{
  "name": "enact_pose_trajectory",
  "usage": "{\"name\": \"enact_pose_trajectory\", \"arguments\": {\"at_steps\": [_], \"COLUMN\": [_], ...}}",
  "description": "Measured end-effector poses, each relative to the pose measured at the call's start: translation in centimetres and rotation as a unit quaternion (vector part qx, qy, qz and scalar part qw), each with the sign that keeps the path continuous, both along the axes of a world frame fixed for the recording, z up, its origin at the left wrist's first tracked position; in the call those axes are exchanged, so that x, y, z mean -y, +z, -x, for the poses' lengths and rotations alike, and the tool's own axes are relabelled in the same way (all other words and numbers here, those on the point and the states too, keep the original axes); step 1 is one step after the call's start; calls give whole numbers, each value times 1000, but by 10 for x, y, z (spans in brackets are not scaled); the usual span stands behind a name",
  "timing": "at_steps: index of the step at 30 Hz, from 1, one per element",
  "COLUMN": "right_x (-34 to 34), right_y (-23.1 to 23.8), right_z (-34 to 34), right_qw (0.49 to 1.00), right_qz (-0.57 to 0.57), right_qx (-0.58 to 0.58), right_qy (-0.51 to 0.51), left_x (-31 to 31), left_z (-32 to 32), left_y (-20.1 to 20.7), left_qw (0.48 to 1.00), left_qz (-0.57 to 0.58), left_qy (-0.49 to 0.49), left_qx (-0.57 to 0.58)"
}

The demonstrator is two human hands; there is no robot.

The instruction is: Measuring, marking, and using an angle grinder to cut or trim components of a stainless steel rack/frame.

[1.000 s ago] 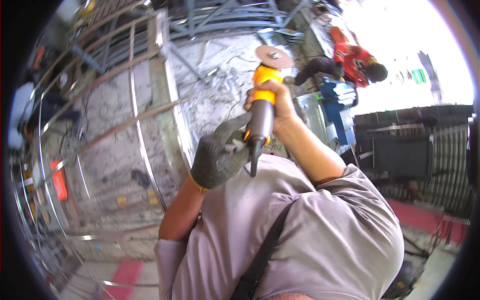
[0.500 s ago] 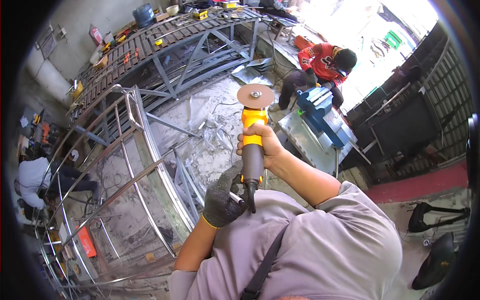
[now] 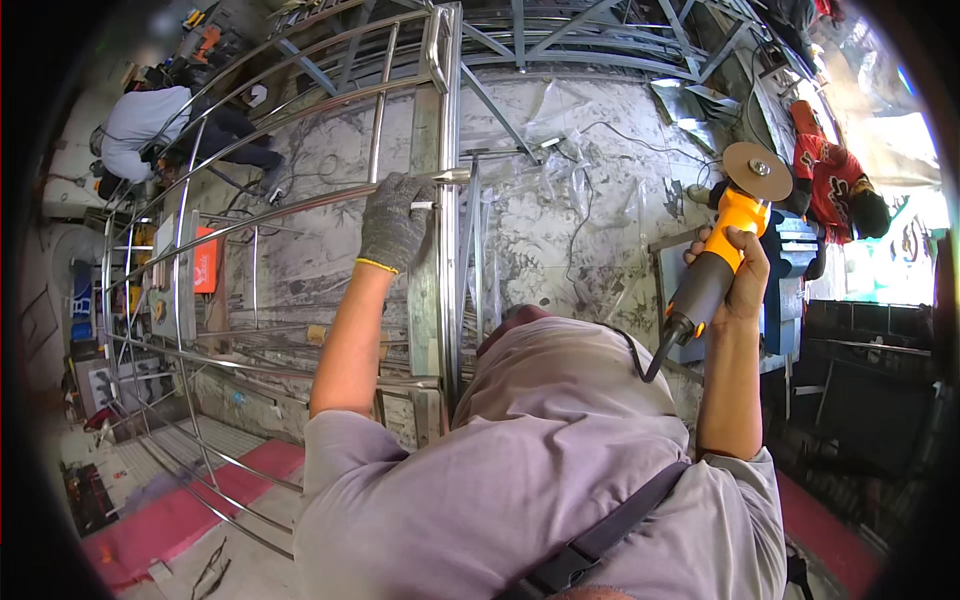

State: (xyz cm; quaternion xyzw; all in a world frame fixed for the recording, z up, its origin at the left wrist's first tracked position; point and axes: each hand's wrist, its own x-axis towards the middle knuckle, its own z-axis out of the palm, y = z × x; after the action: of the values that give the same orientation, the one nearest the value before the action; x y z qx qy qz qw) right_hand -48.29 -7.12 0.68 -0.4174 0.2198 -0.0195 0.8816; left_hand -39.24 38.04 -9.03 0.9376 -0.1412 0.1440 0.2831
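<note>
My bare right hand (image 3: 748, 280) is closed around the body of a yellow and dark grey angle grinder (image 3: 742, 215). A thin tan cutting disc (image 3: 757, 172) faces up at its far end, and its black cord hangs from the near end. On the left, my gloved left hand (image 3: 393, 225) lies over a stainless steel tube (image 3: 335, 197) of a large curved frame, beside its upright post. A short white stick (image 3: 423, 205) pokes out from its fingers; whether they also wrap the tube is partly hidden.
A blue bench vise (image 3: 796, 245) stands at the right, near a person in red (image 3: 828, 180). Another person in white (image 3: 145, 125) bends down at the far left. A cord (image 3: 640, 145) trails over the floor. A grey steel trestle (image 3: 560, 45) spans the far side.
My view has swung left. The left hand has left the grinder's rear end and reached the tube frame, the white stick still in it. My right hand has moved the grinder rightward and tilted it.
</note>
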Motion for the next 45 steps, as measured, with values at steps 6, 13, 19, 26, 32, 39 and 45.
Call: {"name": "enact_pose_trajectory", "arguments": {"at_steps": [6, 13, 19, 26, 32, 39, 45], "right_x": [-49, -104, -142, -164, -188, -203, -215], "right_y": [-1, -14, -35, -53, -80, -83, -98], "right_z": [-19, -43, -62, -74, -88, -83, -67], "right_qw": [997, 998, 989, 978, 960, 908, 859], "right_qz": [63, 48, 143, 180, 227, 363, 460], "right_qx": [-9, -44, -20, -40, -55, -42, -58], "right_qy": [-41, 4, 30, 100, 155, 203, 219], "left_x": [-19, -28, -37, -24, -27, -20, -20], "left_z": [-54, -101, -128, -131, -121, -119, -119], "left_y": [-25, -56, -64, -53, -56, -46, -49], "left_qw": [986, 980, 975, 978, 979, 969, 969], "left_qz": [-135, -95, -64, -144, -148, -208, -204], "left_qy": [-74, -154, -191, -149, -131, -131, -141], "left_qx": [59, 88, 97, -25, -47, -30, -11]}}
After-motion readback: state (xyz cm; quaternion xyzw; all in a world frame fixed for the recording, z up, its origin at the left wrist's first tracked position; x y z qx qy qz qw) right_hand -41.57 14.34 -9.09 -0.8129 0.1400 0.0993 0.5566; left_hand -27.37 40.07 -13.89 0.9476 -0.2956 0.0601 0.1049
